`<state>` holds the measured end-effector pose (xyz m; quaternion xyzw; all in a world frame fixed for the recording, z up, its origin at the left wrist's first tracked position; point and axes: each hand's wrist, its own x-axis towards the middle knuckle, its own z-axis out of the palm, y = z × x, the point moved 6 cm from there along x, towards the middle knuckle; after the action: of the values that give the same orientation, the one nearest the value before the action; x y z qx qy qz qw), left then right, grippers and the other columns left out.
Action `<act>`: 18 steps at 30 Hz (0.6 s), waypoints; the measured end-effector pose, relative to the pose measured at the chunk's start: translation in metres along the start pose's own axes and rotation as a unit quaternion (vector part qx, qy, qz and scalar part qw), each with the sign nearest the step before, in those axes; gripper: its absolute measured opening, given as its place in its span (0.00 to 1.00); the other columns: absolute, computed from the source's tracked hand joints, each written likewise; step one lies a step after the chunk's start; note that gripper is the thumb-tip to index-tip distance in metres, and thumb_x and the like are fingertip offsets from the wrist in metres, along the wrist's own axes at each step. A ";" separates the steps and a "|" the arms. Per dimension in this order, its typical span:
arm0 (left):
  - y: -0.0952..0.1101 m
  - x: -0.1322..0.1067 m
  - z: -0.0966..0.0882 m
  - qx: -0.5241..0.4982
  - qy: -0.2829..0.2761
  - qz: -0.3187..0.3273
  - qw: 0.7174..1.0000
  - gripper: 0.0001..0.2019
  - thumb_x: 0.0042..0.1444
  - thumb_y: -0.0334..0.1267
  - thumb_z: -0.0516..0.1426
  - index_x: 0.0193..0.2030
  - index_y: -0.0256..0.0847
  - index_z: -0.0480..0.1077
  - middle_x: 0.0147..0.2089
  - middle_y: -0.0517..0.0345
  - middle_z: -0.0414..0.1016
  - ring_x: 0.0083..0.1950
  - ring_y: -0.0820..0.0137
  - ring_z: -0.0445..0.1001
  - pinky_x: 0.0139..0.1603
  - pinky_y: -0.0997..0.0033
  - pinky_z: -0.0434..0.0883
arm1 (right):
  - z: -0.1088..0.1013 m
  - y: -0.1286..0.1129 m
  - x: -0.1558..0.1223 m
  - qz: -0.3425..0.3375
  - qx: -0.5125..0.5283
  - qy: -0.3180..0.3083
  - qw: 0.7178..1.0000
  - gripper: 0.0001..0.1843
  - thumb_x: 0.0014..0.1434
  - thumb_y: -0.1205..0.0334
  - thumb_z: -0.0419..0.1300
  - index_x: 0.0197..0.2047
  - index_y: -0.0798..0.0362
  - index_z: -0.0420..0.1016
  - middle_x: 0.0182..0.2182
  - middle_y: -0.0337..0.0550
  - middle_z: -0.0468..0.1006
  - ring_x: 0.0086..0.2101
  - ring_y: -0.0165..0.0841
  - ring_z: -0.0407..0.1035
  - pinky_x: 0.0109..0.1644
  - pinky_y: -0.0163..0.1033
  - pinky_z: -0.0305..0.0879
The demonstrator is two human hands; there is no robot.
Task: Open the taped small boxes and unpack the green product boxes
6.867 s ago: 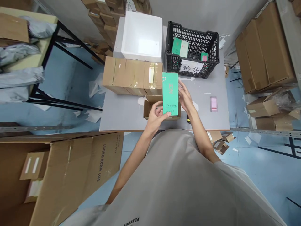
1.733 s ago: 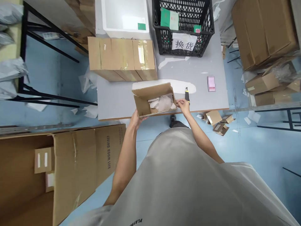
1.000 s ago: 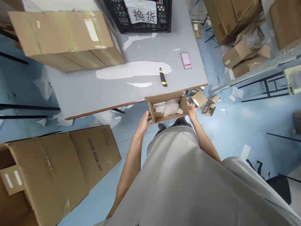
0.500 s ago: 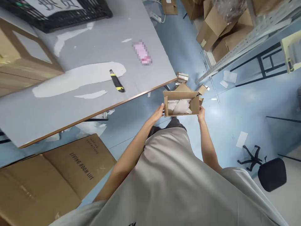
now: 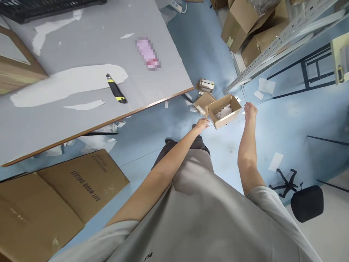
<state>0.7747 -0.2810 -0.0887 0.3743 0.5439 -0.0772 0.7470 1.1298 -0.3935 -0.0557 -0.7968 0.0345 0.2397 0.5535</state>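
Observation:
A small open cardboard box (image 5: pixel 225 110) with white paper scraps inside is tilted in the air over the blue floor, right of the grey table (image 5: pixel 81 98). My left hand (image 5: pixel 203 123) is just left of it, fingers loosely spread, and seems apart from it. My right hand (image 5: pixel 250 108) is just right of it, fingers open, a small gap between it and the box. Neither hand grips it.
Small flattened boxes (image 5: pixel 205 92) lie on the floor by the table corner. A black and yellow utility knife (image 5: pixel 116 89) and a pink item (image 5: pixel 148 54) lie on the table. Cardboard boxes (image 5: pixel 245 25) fill the metal shelving at the right. A large carton (image 5: pixel 71 196) stands at the lower left; a black chair part (image 5: pixel 307 202) at the lower right.
I carried the small box off the table and turned right; both hands have let go of it and it now falls away toward the floor pile.

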 end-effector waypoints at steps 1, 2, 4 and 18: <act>0.001 0.000 -0.005 -0.003 0.006 0.004 1.000 0.28 0.77 0.61 0.64 0.68 0.39 0.81 0.74 0.29 0.84 0.66 0.47 0.88 0.69 0.50 0.83 | 0.011 0.000 0.002 -0.005 0.004 -0.003 1.000 0.08 0.66 0.57 0.66 0.37 0.47 0.71 0.47 0.52 0.89 0.53 0.38 0.86 0.61 0.47 0.83; 0.000 -0.003 -0.011 -0.007 0.010 0.007 1.000 0.26 0.76 0.58 0.66 0.66 0.39 0.82 0.73 0.30 0.85 0.66 0.47 0.88 0.69 0.50 0.83 | 0.024 0.001 0.001 -0.006 0.003 -0.014 1.000 0.07 0.66 0.58 0.66 0.38 0.47 0.71 0.49 0.53 0.89 0.53 0.37 0.86 0.62 0.46 0.83; -0.004 -0.013 -0.031 -0.018 0.014 0.012 1.000 0.21 0.72 0.53 0.68 0.61 0.39 0.84 0.70 0.31 0.87 0.65 0.48 0.89 0.70 0.50 0.83 | 0.050 0.007 -0.013 -0.006 -0.003 -0.052 0.999 0.07 0.65 0.58 0.67 0.40 0.47 0.72 0.50 0.53 0.90 0.52 0.37 0.87 0.60 0.43 0.83; -0.065 -0.150 -0.241 -0.210 0.105 0.122 0.964 0.24 0.62 0.53 0.69 0.60 0.40 0.83 0.71 0.36 0.88 0.69 0.48 0.89 0.79 0.46 0.79 | 0.244 0.014 -0.257 0.022 0.008 -0.302 0.953 0.16 0.56 0.53 0.81 0.40 0.45 0.80 0.44 0.42 0.93 0.48 0.37 0.88 0.58 0.41 0.83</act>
<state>0.4993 -0.2153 -0.0198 0.2781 0.5738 0.1702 0.7513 0.8143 -0.2333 -0.0266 -0.6817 -0.1147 0.4811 0.5391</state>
